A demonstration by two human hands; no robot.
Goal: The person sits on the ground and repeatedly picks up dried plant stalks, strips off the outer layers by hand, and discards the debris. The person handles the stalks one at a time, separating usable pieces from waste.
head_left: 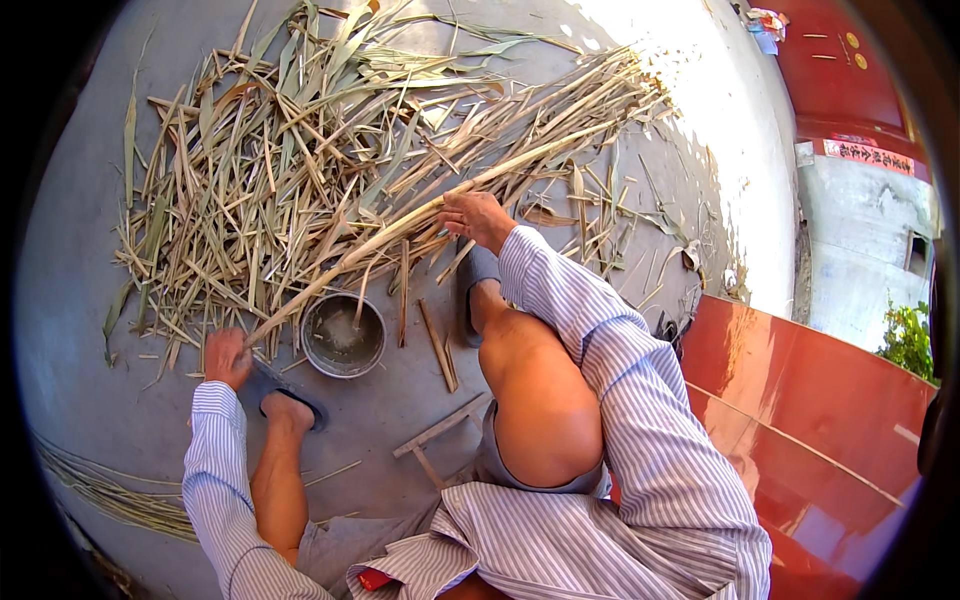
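Observation:
A long, dry, pale tan stalk (345, 265) slants from the lower left up to the right, held in both hands. My left hand (228, 360) is closed around its lower end, near my left foot. Farther along, my right hand (478, 218) has its fingers curled at the stalk, beside a bundle of other long stalks (575, 115). Below the held stalk stands a round metal basin (345, 373) with murky contents. Beyond my hands lies a wide heap of short cut pieces and dry leaves (260, 170).
Loose stalk pieces (437, 345) lie right of the basin. My sandalled feet flank it. A low wooden frame (440, 428) is between my legs. Thin strips (110, 485) lie at the lower left. A shiny red panel (790, 420) stands close on my right.

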